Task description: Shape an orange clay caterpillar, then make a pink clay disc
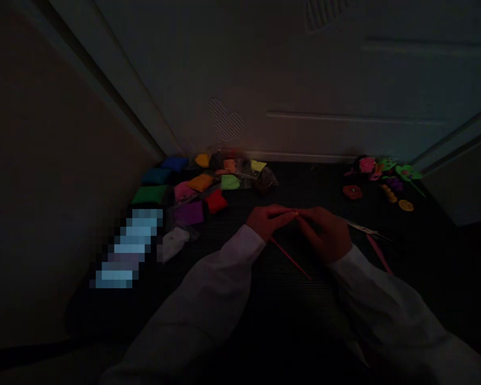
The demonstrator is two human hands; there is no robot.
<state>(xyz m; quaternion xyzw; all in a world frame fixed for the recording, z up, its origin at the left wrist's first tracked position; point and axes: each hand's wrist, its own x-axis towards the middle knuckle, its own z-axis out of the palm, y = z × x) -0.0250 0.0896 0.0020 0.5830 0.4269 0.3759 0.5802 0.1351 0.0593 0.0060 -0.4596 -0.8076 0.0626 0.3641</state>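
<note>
In the dim light my left hand (264, 220) and my right hand (325, 231) meet at the fingertips above the dark mat. Both are closed in a pinch, and what lies between the fingers is too small and dark to name. A thin red stick (292, 259) slants down from below my left hand; whether it is held or lies on the mat I cannot tell. Just right of my right hand are scissors (364, 229), partly hidden by it. A pinkish-red strip (379, 254) lies beside them.
Several coloured packets, among them a purple one (189, 213) and a red one (216, 201), lie at the left. A white packet (174, 243) is nearer, beside a blurred-out bright screen (130, 248). Small flower-like pieces (367, 165) and a red disc (353, 192) sit back right, before a pale panel (264, 69).
</note>
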